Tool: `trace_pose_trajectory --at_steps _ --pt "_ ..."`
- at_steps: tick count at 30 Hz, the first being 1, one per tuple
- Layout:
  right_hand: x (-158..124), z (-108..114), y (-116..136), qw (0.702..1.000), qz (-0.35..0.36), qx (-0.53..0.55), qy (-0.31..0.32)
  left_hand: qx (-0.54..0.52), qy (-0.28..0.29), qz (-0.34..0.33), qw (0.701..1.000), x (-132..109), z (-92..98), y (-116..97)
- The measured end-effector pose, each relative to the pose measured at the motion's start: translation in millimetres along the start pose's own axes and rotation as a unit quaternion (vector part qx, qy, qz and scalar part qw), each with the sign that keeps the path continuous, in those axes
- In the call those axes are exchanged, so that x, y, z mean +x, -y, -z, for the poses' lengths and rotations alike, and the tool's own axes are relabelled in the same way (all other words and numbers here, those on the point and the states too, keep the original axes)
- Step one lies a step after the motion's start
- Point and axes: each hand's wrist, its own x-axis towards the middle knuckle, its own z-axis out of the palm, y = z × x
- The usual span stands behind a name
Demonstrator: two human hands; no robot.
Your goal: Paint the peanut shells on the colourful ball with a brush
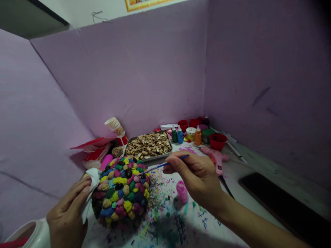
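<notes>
A rounded object covered in painted nutshells [120, 193] stands on the paint-spattered table, in yellow, green, blue, pink, black and bare tan. Against its left side, my left hand [69, 210] is closed on a folded white tissue [93, 177]. My right hand [199, 175] pinches a thin paintbrush [160, 166] with a blue handle. The brush tip meets a pink shell on the object's right half. Below my right hand, an open bottle of pink paint [182, 192] sits on the table. The object's underside is hidden.
A metal tray of nutshells [150, 144] lies behind the object. Stacked paper cups [116, 126] lean at back left. Blue [180, 135] and orange [198, 136] paint bottles stand at back right. A pink glue gun [216, 157] and dark phone [281, 203] lie to the right.
</notes>
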Motion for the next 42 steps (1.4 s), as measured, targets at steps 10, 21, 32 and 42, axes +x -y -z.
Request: trace_pose_trajectory --at_steps 10,21,32,42 --pt "4.1 6.4 2.5 0.999 -0.023 -0.030 -0.013 0.011 0.009 -0.005 1.000 2.1 2.6 -2.6" --pt "8.6 14.2 13.3 0.996 0.011 -0.085 -0.014 0.026 0.018 -0.046 0.998 4.9 3.6 1.1" --pt "23.4 51.3 43.5 0.923 0.017 -0.373 0.092 -0.003 0.018 -0.022 1.000 -4.0 -0.7 6.7" --pt "17.1 35.9 18.7 0.870 -0.125 -0.378 0.291 -0.024 0.010 0.007 1.000 -0.6 -0.8 0.1"
